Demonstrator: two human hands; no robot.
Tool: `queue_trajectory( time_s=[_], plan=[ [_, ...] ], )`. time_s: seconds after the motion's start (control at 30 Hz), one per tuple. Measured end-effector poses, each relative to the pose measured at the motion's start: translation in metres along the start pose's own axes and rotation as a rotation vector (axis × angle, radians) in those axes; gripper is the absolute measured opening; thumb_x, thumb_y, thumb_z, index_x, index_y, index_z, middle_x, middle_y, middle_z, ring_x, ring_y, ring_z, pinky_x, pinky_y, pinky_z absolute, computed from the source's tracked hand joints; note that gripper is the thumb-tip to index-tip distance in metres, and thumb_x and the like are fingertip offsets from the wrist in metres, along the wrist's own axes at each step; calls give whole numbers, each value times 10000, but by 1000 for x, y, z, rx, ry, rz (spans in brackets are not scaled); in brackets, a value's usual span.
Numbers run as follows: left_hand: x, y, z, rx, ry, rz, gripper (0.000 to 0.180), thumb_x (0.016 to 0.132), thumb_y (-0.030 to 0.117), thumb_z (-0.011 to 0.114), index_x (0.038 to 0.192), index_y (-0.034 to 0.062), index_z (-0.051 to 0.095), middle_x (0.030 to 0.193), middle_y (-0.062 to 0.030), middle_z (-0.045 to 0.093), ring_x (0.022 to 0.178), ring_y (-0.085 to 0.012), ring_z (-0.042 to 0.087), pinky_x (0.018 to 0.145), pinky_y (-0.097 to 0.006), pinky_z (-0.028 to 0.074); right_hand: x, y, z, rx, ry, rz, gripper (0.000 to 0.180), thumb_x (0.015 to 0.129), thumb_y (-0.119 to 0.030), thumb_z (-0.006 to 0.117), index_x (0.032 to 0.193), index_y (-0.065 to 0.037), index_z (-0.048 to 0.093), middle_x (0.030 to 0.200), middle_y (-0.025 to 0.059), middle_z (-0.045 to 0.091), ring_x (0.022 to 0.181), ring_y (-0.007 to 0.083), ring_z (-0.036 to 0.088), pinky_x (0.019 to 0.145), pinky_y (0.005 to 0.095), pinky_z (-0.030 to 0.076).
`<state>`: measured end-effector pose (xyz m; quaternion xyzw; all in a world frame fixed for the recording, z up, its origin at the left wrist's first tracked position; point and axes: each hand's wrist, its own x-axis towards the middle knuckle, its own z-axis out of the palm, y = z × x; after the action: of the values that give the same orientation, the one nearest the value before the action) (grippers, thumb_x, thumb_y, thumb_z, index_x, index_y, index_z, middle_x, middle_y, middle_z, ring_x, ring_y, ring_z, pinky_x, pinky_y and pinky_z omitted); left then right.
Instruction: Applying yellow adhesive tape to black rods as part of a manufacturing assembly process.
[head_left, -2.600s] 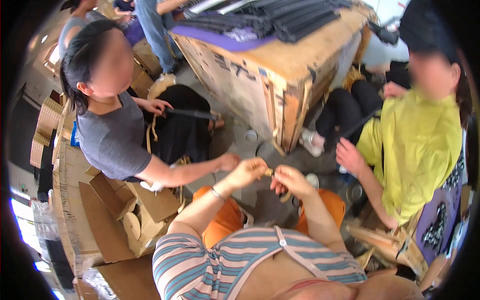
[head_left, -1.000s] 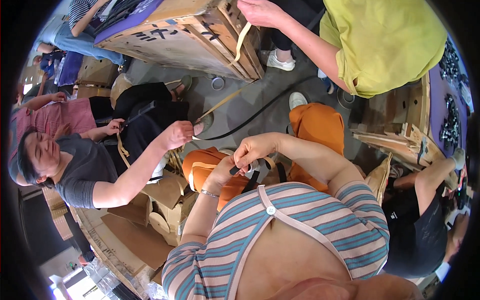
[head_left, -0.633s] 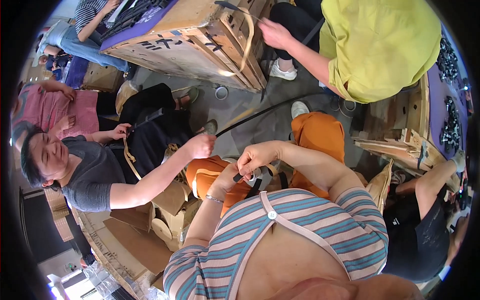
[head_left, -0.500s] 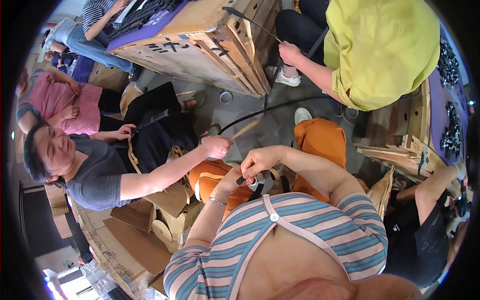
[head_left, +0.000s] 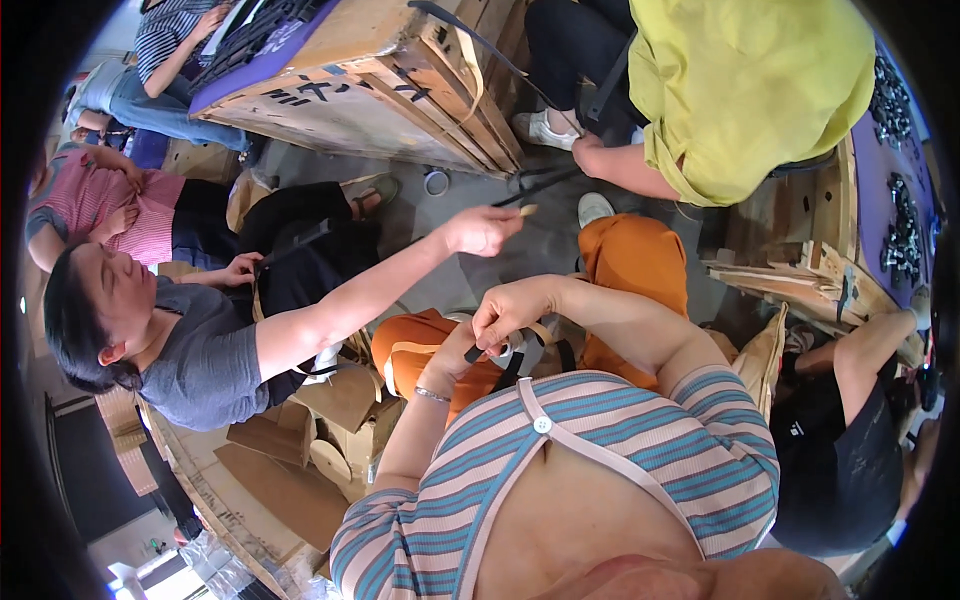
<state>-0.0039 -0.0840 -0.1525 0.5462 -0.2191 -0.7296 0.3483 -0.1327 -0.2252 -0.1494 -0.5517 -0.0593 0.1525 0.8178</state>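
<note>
My hands meet in front of my striped top, above my lap in orange trousers. Between the closed fingers of my right hand [head_left: 508, 308] and my left hand [head_left: 456, 352] is a short black strap end [head_left: 474, 354]. My left hand, with a bracelet at the wrist, grips it from below, and the right fingers pinch it from above. A tan strip [head_left: 541, 332] and a dark band [head_left: 513, 370] show just beside and under the hands. How these pieces join is hidden by my fingers.
On my left, a co-worker's hand [head_left: 484, 231] reaches across with a tan strip. A person in a yellow shirt [head_left: 745, 90] bends over ahead. Wooden crates [head_left: 440, 115] stand around, a tape roll [head_left: 436, 183] lies on the floor, and cardboard pieces [head_left: 275, 490] are at lower left.
The co-worker's arm on the left has swung forward and right with its strip. The yellow-shirted person's hand has moved lower, toward the shoe. My hands have barely shifted, still on the strap.
</note>
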Motion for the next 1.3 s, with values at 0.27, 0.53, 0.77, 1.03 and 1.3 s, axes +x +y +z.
queue_trajectory(
  time_s=[0.27,0.53,0.77,1.03,1.3],
  plan=[
    [8,-14,-15,-1,-22,-33,156,758,99,635,887,18,599,747,-9,586,637,-69,521,517,-184,389,0,-4,0,-15,-31,9,196,846,-194,599,797,-12,650,721,9,622,673,75,548,632,227,433],
    [-6,33,-10,133,-84,9,134,843,125,582,944,40,600,823,4,605,789,-76,542,725,-215,436,-11,-17,-5,26,-9,-144,204,870,-165,559,781,2,634,773,15,596,720,88,534,662,228,420],
    [-49,199,-8,385,189,407,119,823,138,593,872,29,594,794,-21,597,758,-87,539,740,-233,434,-24,-34,-14,107,112,-188,198,866,-154,547,794,14,625,796,34,589,736,89,541,634,209,408],
    [75,451,-71,1188,1029,1074,209,780,233,535,809,66,659,771,-164,633,754,-304,625,694,-367,485,-6,-11,-5,160,62,-77,215,876,-211,555,817,-23,641,742,-5,606,676,50,504,631,189,400],
    [184,524,-117,1575,1419,741,245,827,189,483,960,0,561,958,-221,603,924,-332,588,816,-397,465,-7,-34,-22,182,172,-123,264,905,-244,517,820,-20,628,730,-11,579,683,53,498,632,195,388]
  ],
)
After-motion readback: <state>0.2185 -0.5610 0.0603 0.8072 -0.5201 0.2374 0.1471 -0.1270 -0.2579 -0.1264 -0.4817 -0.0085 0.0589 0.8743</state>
